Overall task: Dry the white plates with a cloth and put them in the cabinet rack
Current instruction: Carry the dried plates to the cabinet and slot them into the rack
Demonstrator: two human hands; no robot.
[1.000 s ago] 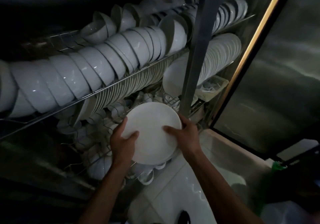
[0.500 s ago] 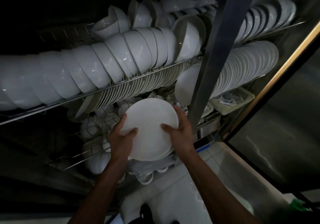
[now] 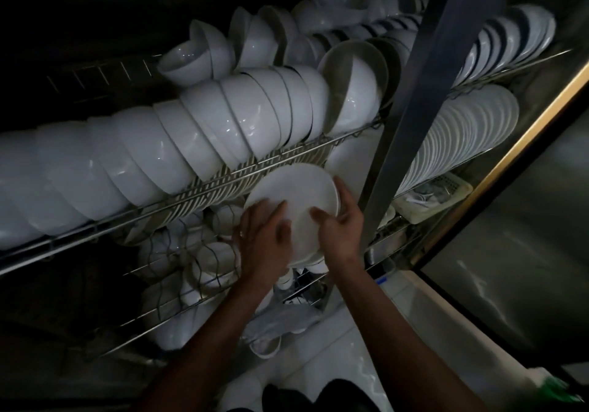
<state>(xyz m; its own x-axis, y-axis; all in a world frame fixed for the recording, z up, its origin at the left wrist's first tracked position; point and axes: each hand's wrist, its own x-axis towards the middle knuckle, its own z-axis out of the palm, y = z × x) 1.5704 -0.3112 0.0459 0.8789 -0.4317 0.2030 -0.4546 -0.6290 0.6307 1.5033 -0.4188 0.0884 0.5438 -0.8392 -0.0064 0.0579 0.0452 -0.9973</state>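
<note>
A round white ceramic plate [image 3: 291, 199] sits at the centre of the frame, held face-up between both hands just under the front wire of the upper steel wire shelf [image 3: 204, 190]. The left hand [image 3: 263, 239] grips the plate's lower left edge, thumb lying across its face and fingers [image 3: 245, 223] curled under the rim. The right hand [image 3: 339, 231] holds the lower right edge, thumb on the face, fingers reaching up along the rim beside the grey metal cabinet post [image 3: 411, 93].

A row of white bowls on edge [image 3: 178, 144] fills the shelf above; a packed file of white plates standing on edge [image 3: 455, 137] runs right of the post. Small white cups [image 3: 210, 261] sit in the lower wire basket. No cloth shows.

By the look of it drying is done and this is the racking step. The next move calls for tipping the plate upright and sliding it into a free slot, keeping its rim off the shelf wire and the post. Which slot is free cannot be told in this dim light.
</note>
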